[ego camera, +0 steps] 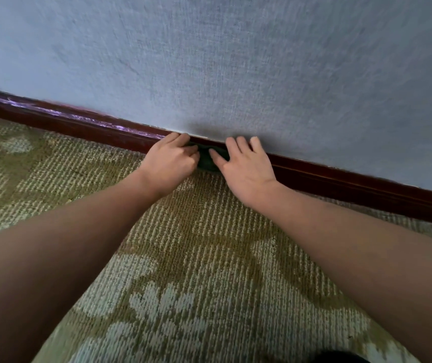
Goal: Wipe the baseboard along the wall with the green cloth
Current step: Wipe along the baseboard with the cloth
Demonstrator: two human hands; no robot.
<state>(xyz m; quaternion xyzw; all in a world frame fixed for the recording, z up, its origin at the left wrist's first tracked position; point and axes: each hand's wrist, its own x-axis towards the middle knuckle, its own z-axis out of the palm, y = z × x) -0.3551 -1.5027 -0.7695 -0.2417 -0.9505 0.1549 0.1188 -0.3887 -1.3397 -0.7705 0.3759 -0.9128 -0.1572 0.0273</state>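
Dark green bunched cloth [207, 160] against dark red wooden baseboard [340, 176], frame centre. Left hand [171, 159] at cloth's 9 o'clock, fingers curled, gripping it. Right hand [245, 165] at 3 o'clock, fingers straight, spread, pressing cloth.

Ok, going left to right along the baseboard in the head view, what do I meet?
Along the baseboard: left hand, curled on the cloth → green cloth → right hand, fingers straight.
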